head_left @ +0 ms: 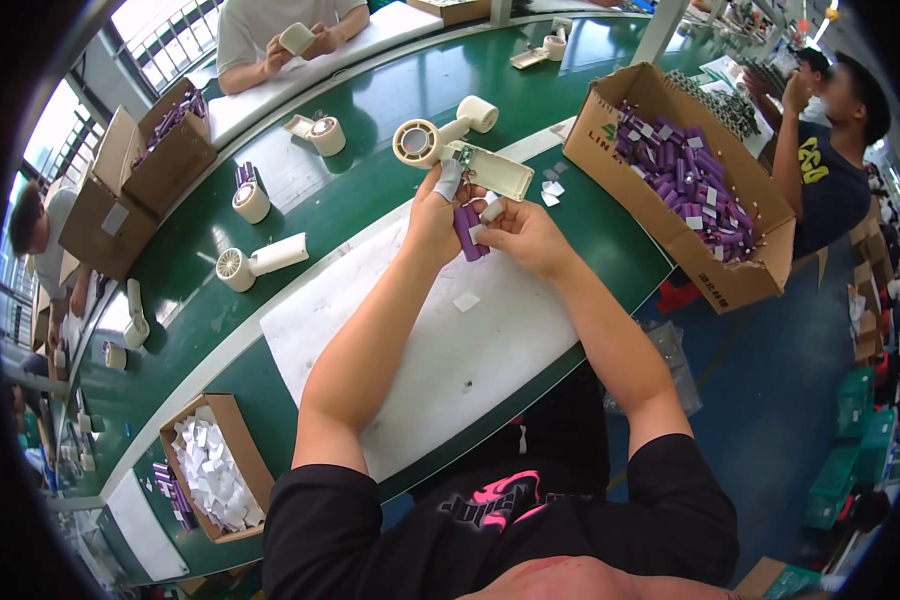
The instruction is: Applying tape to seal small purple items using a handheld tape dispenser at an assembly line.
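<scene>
Above the white work mat [390,350] my left hand [434,222] is closed on an opened cream handheld fan [417,143]. Its handle shell [502,174] lies open, with a small green circuit board [465,155] and thin wires showing near my fingertips. My right hand [528,236] pinches a purple battery pack [470,240] that carries a white sticker, just below the fan. Pale finger covers wrap a finger of each hand. A loose white square [466,300] rests on the mat under the batteries.
A cardboard box of purple batteries [685,185] stands at the right. At lower left is a box of white pads [212,470]. More fan parts [260,262] sit along the green conveyor [370,185]. A co-worker's hands [305,50] hold a part across the line; other people work at both sides.
</scene>
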`<state>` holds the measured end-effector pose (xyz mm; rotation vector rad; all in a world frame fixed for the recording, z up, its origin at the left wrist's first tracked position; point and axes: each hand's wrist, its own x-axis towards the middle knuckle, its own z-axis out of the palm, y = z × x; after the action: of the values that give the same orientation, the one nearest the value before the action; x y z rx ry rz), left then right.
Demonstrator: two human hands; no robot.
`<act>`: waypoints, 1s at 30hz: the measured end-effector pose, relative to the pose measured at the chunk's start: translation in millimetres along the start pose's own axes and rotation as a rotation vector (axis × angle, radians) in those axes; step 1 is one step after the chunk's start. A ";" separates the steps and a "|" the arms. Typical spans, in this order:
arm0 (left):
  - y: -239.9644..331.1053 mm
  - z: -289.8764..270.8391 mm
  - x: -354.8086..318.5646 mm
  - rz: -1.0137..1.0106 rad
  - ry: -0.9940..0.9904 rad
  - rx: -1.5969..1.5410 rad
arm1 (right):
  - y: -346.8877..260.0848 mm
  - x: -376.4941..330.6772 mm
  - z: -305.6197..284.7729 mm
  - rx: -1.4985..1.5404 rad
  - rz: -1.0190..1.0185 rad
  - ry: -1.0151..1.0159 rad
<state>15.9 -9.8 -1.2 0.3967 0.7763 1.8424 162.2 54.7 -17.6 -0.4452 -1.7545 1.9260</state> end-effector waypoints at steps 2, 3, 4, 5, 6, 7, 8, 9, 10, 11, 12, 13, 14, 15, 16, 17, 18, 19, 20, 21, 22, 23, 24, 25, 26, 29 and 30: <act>-1.9 -0.7 -0.9 0.008 -0.014 -0.004 | 0.3 -0.9 0.2 -0.009 0.017 0.008; -3.0 -0.9 -1.0 0.002 -0.006 -0.004 | 0.4 -1.4 0.1 -0.005 0.020 0.015; -3.6 -0.9 -0.7 -0.003 0.006 -0.006 | 0.7 -1.5 0.1 -0.029 0.050 0.005; -4.3 -1.1 -0.7 -0.011 0.017 -0.006 | 0.9 -1.8 -0.2 -0.051 0.080 -0.003; -4.6 -1.0 -0.7 -0.009 0.028 -0.011 | 1.3 -1.9 -0.2 -0.071 0.106 -0.010; -4.5 -0.9 -0.1 -0.001 0.036 -0.016 | 2.0 -2.1 0.1 -0.052 0.090 0.005; -4.2 -0.9 0.2 0.005 0.049 -0.027 | 3.1 -2.7 0.7 -0.035 0.072 0.018; -3.7 -0.9 0.7 0.020 0.040 -0.022 | 4.0 -2.9 1.1 -0.020 0.055 0.032; -3.2 -0.9 1.1 0.033 0.037 -0.024 | 5.0 -2.8 1.6 0.000 0.018 0.048; -2.9 -1.0 1.1 0.043 0.037 -0.026 | 6.6 -3.1 2.6 0.020 -0.017 0.065; -2.5 -1.1 1.2 0.045 0.043 -0.024 | 7.9 -3.5 3.4 0.041 -0.048 0.084; -1.9 -1.0 1.4 0.043 0.051 -0.020 | 9.1 -3.3 4.2 0.026 -0.067 0.087; -1.7 -1.2 1.0 0.039 0.060 -0.015 | 10.4 -3.3 4.8 0.013 -0.085 0.092; -1.4 -1.0 0.9 0.047 0.070 -0.008 | 11.1 -2.9 4.6 -0.004 -0.081 0.100; -1.1 -0.8 1.2 0.066 0.062 -0.005 | 12.0 -2.6 4.4 -0.037 -0.109 0.108; -1.1 -0.8 1.2 0.079 0.059 -0.010 | 13.0 -3.0 4.1 -0.072 -0.107 0.121; -1.3 -0.7 1.3 0.079 0.068 -0.021 | 14.0 -3.2 3.6 -0.107 -0.103 0.135; -1.6 -0.6 1.6 0.099 0.049 -0.015 | 15.1 -3.5 3.4 -0.090 -0.113 0.161; -1.9 -0.6 2.0 0.108 0.042 -0.014 | 15.9 -3.5 3.3 -0.074 -0.121 0.186; -2.5 -0.7 2.0 0.116 0.037 -0.013 | 16.7 -3.8 3.6 -0.032 -0.172 0.179; -3.0 -0.9 1.9 0.119 0.023 -0.006 | 16.6 -3.9 3.5 -0.135 -0.117 0.221; -3.2 -1.2 1.7 0.119 0.010 0.002 | 16.1 -3.6 3.7 -0.212 -0.105 0.231; -3.3 -1.7 1.1 0.108 0.006 0.003 | 15.2 -4.1 4.2 -0.286 -0.064 0.258; -3.2 -2.0 0.6 0.117 -0.013 0.022 | 13.7 -4.0 5.3 -0.277 -0.105 0.239; -2.7 -2.4 0.2 0.127 -0.040 0.032 | 11.9 -3.7 6.6 -0.268 -0.120 0.237; -3.2 -2.0 -1.4 0.115 -0.052 0.042 | 5.7 -6.2 8.1 -0.504 -0.190 0.257; -4.1 -1.0 -1.5 0.123 -0.048 0.046 | 4.3 -8.0 8.4 -0.616 -0.249 0.259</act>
<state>18.7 -10.5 -4.5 0.5263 0.7769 1.9244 163.6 43.0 -21.5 -0.6178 -2.0839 1.0803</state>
